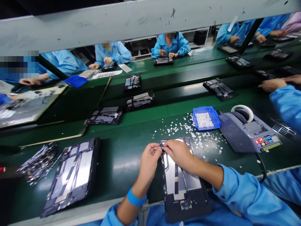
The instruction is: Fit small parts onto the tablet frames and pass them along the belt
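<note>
Left hand (150,157) and right hand (177,150), fingertips pinched on a small part at tablet frame's (181,185) top edge, blue tray (205,117) beyond.

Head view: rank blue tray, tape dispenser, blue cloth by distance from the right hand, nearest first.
From the right hand:
1. blue tray of small white pieces, just beyond it to the right.
2. tape dispenser, farther right past the tray.
3. blue cloth, far across the belt, upper left.
</note>
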`<state>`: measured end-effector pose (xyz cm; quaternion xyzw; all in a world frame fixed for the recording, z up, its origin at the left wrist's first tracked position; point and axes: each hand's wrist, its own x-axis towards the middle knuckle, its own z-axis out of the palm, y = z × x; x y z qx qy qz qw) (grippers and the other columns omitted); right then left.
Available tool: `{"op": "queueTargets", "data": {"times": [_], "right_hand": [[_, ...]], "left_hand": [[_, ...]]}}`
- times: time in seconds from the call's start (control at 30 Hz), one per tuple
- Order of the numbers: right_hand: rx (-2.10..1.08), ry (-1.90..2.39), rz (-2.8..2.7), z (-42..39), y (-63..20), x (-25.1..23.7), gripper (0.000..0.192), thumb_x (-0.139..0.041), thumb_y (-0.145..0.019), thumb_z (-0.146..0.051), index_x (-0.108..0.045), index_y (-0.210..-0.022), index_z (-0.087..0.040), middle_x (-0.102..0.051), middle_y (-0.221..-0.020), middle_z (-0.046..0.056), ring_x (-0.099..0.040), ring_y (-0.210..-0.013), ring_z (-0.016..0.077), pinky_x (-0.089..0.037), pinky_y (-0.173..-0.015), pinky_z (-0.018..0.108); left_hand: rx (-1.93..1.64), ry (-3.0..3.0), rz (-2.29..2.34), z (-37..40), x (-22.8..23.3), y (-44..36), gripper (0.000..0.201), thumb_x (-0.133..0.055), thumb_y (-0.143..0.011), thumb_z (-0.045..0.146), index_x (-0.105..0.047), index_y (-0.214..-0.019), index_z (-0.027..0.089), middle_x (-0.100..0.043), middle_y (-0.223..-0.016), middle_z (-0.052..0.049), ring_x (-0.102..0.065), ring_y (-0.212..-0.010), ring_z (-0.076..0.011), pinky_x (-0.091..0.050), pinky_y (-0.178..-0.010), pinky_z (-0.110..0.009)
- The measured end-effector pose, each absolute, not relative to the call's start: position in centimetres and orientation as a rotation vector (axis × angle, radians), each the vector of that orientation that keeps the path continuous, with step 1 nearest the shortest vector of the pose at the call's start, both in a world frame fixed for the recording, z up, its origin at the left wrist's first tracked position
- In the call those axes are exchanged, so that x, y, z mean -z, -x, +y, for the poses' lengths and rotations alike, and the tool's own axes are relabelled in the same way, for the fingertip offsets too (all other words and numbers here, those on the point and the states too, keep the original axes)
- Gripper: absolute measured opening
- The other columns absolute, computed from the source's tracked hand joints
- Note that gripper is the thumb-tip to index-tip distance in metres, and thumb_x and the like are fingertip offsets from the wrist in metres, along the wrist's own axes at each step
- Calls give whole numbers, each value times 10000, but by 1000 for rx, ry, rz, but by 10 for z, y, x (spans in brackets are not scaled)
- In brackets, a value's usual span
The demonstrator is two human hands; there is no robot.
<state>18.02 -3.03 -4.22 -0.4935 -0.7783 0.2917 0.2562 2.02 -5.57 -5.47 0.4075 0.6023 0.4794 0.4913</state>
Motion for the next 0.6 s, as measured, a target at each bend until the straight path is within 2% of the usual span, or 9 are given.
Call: {"op": "queueTargets", "data": {"times": [0.13,0.3,0.6], "right_hand": [[-687,1388,-2207,-34,-175,45,153,-574,-993,-185,-715,-1051,-174,-770,-1008,96,-717,-937,222,-502,-848,313],[-728,1303,-2206,-34,-174,47,207,-602,-975,-187,-724,-1141,-187,-779,-1096,81,-726,-1008,218,-512,-895,303],[-712,1351,-2250,-30,-173,50,156,-590,-968,-170,-744,-993,-187,-788,-966,62,-724,-895,185,-470,-790,248]], "left_hand": [[-1190,-1197,1597,-62,55,-21,194,-682,-797,313,-644,-940,188,-729,-879,-44,-710,-831,-186,-578,-774,-317],[-1151,-1444,1717,-69,51,-15,190,-643,-842,312,-708,-980,199,-773,-934,-63,-742,-851,-208,-602,-779,-338],[-1132,-1477,1708,-73,55,-13,207,-661,-855,308,-723,-1028,212,-786,-963,-65,-752,-870,-221,-602,-804,-355]]}}
